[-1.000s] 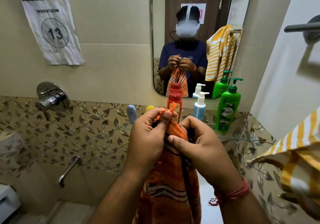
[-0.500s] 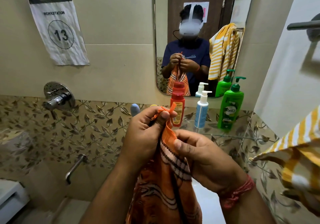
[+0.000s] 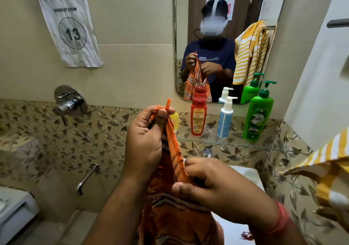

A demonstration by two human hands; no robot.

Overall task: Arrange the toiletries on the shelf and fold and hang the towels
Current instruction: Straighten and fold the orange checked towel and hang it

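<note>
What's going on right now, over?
Left hand pinches orange towel corner; right hand pinches its edge lower. Towel unfolded, hanging. Bottles on glass shelf. Nothing blocking.

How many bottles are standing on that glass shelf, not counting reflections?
4: a yellow bottle mostly hidden behind the left hand, then the red bottle, the white pump bottle, and the green pump bottle rightmost.
</note>
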